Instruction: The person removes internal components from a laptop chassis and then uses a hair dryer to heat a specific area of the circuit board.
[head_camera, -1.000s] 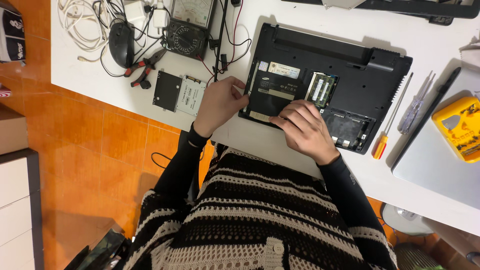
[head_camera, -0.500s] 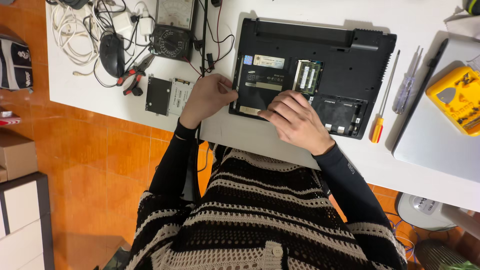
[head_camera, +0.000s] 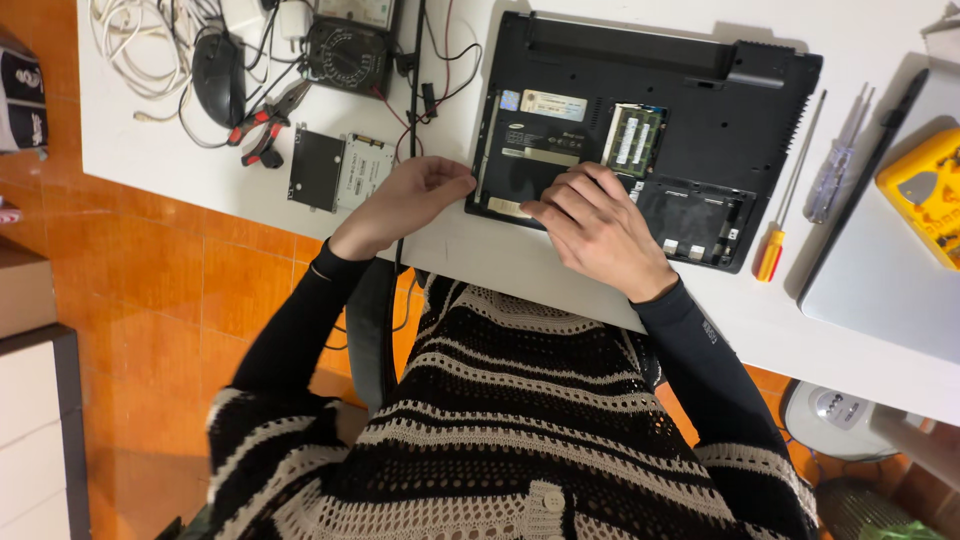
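A black laptop (head_camera: 700, 110) lies upside down on the white table (head_camera: 180, 170) with its bottom panel off. A green memory module (head_camera: 633, 138) and a drive bay (head_camera: 520, 165) are exposed. My left hand (head_camera: 400, 200) is curled against the laptop's left edge, fingertips pinching it near the bay. My right hand (head_camera: 600, 230) lies on the open bay with its fingers spread flat and pressing on the part there. It holds nothing.
A loose drive in a bracket (head_camera: 340, 170) lies left of my left hand, with red pliers (head_camera: 268, 125), a mouse (head_camera: 218, 75), a multimeter (head_camera: 345, 45) and cables (head_camera: 130, 40) behind. Two screwdrivers (head_camera: 770, 255), a yellow device (head_camera: 925, 195) and a grey slab (head_camera: 880, 290) are right.
My left hand has slid off the open bay to the laptop's left edge. My right hand stays on the bay, shifted slightly. The view has moved a little.
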